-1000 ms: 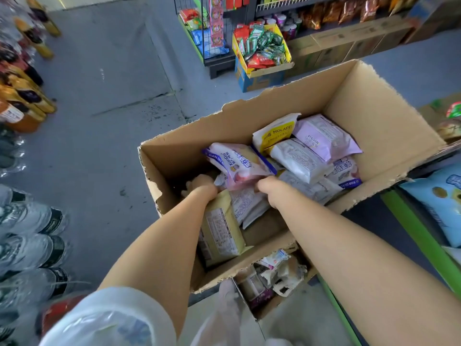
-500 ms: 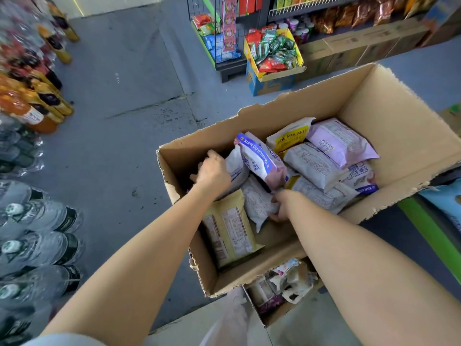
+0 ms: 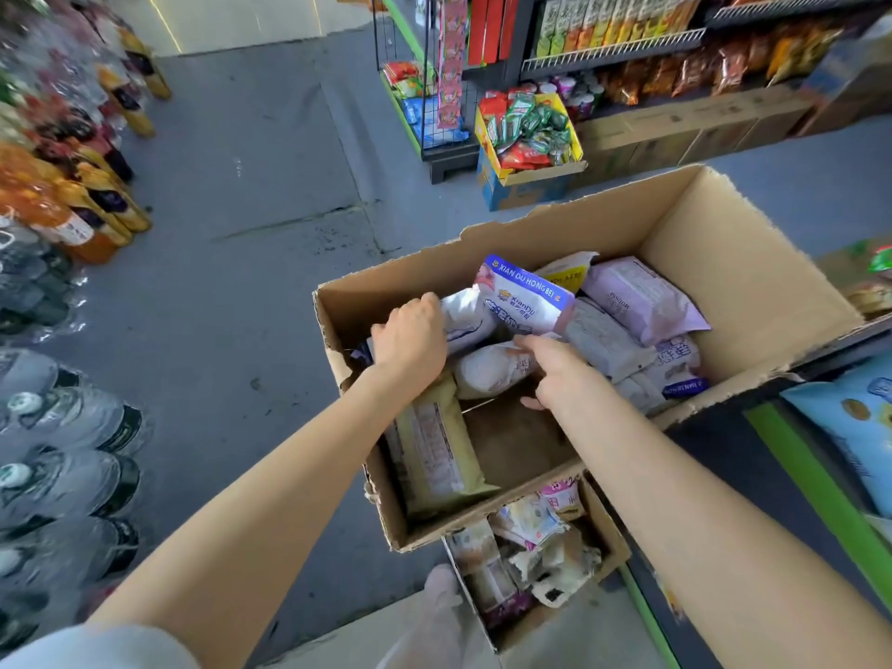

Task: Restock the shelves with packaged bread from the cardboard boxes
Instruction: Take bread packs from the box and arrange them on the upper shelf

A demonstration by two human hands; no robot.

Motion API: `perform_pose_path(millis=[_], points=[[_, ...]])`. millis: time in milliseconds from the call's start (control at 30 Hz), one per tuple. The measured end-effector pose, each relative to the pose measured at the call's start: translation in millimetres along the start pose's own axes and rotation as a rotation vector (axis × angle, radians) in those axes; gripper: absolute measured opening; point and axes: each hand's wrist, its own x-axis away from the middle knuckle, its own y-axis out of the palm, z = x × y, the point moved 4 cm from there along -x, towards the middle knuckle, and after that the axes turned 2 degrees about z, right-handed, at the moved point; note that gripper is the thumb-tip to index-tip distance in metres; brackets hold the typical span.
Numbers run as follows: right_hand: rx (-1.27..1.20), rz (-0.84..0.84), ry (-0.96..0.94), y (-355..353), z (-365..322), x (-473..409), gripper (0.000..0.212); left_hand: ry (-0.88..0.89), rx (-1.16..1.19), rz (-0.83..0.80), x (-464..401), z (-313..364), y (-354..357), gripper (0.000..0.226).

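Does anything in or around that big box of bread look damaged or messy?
Yes. The large brown cardboard box has ragged, torn top edges, worst at its near-left corner. Inside, the packaged bread lies jumbled; a blue-and-white bread packet stands tilted on end. Below it, a smaller cardboard box holds crumpled wrappers.

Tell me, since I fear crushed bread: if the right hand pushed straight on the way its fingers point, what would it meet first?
Most likely the blue-and-white bread pack standing tilted just beyond the right hand, whose fingertips are already at its lower edge; depth is unclear.
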Motion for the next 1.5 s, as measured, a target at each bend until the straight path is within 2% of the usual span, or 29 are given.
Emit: perform_pose_path(millis=[133,200,267,300,367,500,567,600,700,767,867,933,967,1067,1133,1267,1400,1500], points=[[-0.033,-0.004,-0.274,-25,-39,35,0.008,0.125,-0.002,0.124,9,19,-25,0.020],[-0.056,0.016,-0.334,-36,-59,48,0.009,0.217,0.000,0.138,12,37,-39,0.040],[-0.123,0.019,-0.336,-48,-78,58,0.015,0.393,-0.039,0.166,18,62,-51,0.066],[-0.154,0.008,-0.327,-55,-85,63,0.017,0.476,-0.058,0.192,24,74,-59,0.072],[-0.206,0.005,-0.326,-74,-97,71,0.020,0.560,-0.060,0.227,34,98,-75,0.068],[-0.271,0.079,-0.399,-126,-119,88,0.023,0.592,-0.024,0.191,54,141,-98,0.037],[-0.278,0.093,-0.403,-155,-123,97,0.024,0.614,0.015,0.185,70,165,-103,0.032],[-0.301,0.100,-0.403,-171,-123,102,0.026,0.629,0.046,0.183,80,177,-104,0.033],[-0.364,0.062,-0.378,-220,-110,117,0.027,0.698,-0.006,0.194,110,219,-99,0.056],[-0.436,0.004,-0.424,-256,-101,131,0.025,0.714,0.033,0.196,132,250,-95,0.053],[-0.466,0.074,-0.619,-325,-86,156,0.015,0.668,0.356,0.103,164,294,-91,0.055],[-0.344,0.120,-0.742,-373,-71,176,0.035,0.683,0.537,0.027,188,324,-86,0.058],[-0.279,0.118,-0.779,-393,-63,184,0.036,0.701,0.596,-0.016,203,339,-83,0.057],[-0.178,0.107,-0.874,-451,-39,210,0.013,0.726,0.760,-0.131,245,379,-72,0.049],[-0.254,0.091,-0.909,-485,-24,225,0.009,0.744,0.890,-0.256,272,406,-59,0.052],[-0.490,0.205,-0.942,-556,9,246,0.035,0.763,0.962,-0.305,330,460,-45,0.055],[-0.763,0.516,-0.885,-631,46,263,0.030,0.746,1.047,-0.374,369,507,-32,0.050],[-1.004,0.650,-0.910,-679,67,276,0.017,0.824,1.029,-0.433,390,538,-23,0.031]])
